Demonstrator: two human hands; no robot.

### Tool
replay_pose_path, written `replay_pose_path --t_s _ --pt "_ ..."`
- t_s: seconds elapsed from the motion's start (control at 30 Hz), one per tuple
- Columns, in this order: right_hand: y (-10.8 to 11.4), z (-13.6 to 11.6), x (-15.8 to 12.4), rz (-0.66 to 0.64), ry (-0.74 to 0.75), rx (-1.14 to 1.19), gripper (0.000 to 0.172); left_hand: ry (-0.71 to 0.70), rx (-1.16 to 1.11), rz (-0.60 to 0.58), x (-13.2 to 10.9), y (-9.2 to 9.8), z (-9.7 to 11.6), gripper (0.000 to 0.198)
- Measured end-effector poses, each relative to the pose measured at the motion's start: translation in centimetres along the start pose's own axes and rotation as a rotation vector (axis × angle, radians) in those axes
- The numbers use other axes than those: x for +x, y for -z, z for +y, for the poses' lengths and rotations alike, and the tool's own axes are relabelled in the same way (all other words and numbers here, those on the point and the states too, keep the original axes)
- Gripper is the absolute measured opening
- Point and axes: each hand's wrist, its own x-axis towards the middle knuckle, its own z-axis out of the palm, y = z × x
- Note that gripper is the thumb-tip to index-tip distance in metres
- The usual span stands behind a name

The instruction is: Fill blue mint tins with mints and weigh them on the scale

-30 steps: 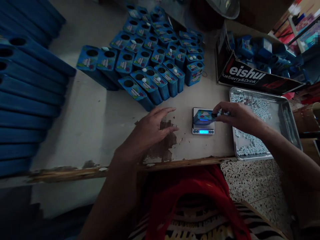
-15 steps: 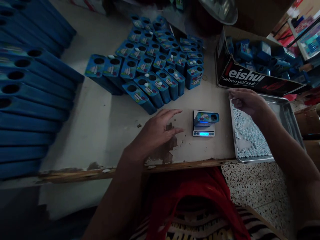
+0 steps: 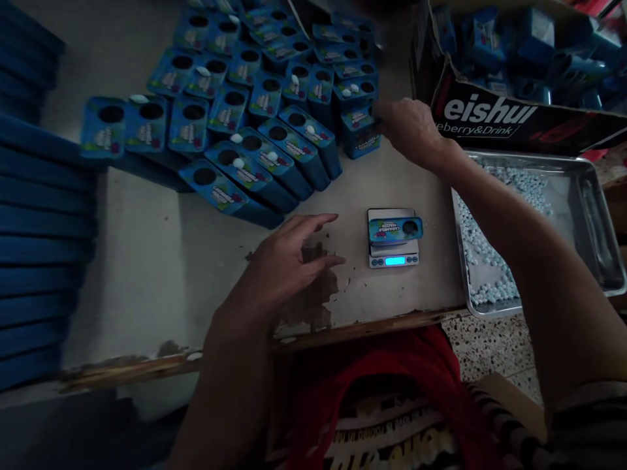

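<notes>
My left hand (image 3: 289,254) hovers over the table with its thumb and fingers apart, holding nothing. To its right a blue candy container (image 3: 386,230) stands on a small digital scale (image 3: 373,251) with a lit display. My right hand (image 3: 414,130) is closed, with its blurred fingertips at the top of another blue container (image 3: 363,140), at the right front of the group. Whatever is between those fingertips is hidden. Several blue containers (image 3: 228,186) with round dark openings are grouped on the table, some with white candies on their tops.
A metal tray (image 3: 605,225) of small pale candies (image 3: 490,261) lies on the right. Behind it stands a printed cardboard box (image 3: 519,121) full of blue containers. More blue containers (image 3: 44,254) are stacked along the left. The table's worn wooden edge (image 3: 362,329) runs in front of me.
My right hand has moved left from above the candy tray to the container at the group's right front. The view has shifted. My left hand stays open beside the scale.
</notes>
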Motion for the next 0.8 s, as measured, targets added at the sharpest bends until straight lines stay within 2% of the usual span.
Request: replay_pose_path --t_s 0.07,0.13,0.2,0.3,0.4,0.47,0.53,0.6,0.67,0.73,0.8 --pt "1.1 -0.8 -1.5 -0.058 -0.029 -0.034 0.019 -0.037 -0.04 0.024 0.3 -0.2 0.6 0.064" --pt "2.5 -1.6 -3.7 -0.1 -0.049 -0.062 0.031 -0.091 -0.092 0.065 0.7 -0.5 1.7 0.065" --pt "3.7 -1.9 -6.1 -0.09 -0.08 -0.074 0.036 -0.152 -0.122 0.092 1.0 -0.9 3.1 0.066" --pt "4.7 -1.3 -9.7 -0.03 -0.178 -0.091 0.026 -0.234 -0.117 0.089 1.4 -1.9 5.1 0.069" --pt "5.3 -0.3 -13.0 0.014 -0.217 -0.067 0.021 -0.229 -0.12 0.125 2.1 -3.3 6.2 0.077" --pt "5.5 0.1 -14.9 0.041 -0.216 -0.043 0.022 -0.168 -0.154 0.144 2.7 -4.5 6.4 0.08" --pt "5.6 0.2 -16.5 0.058 -0.22 -0.041 0.024 -0.095 -0.237 0.107 3.4 -5.7 6.5 0.078" --pt "5.5 -0.2 -17.6 0.064 -0.225 -0.057 0.026 -0.045 -0.328 0.07 3.9 -6.7 6.4 0.067" --pt "5.4 -1.0 -18.2 0.054 -0.229 -0.078 0.027 -0.027 -0.375 0.091 3.8 -7.2 6.3 0.055" --pt "5.3 -2.2 -18.6 0.033 -0.235 -0.097 0.029 -0.033 -0.376 0.143 3.1 -7.0 6.0 0.051" --pt "5.0 -3.6 -18.9 -0.006 -0.223 -0.11 0.03 -0.036 -0.348 0.212 1.8 -5.6 5.2 0.052"
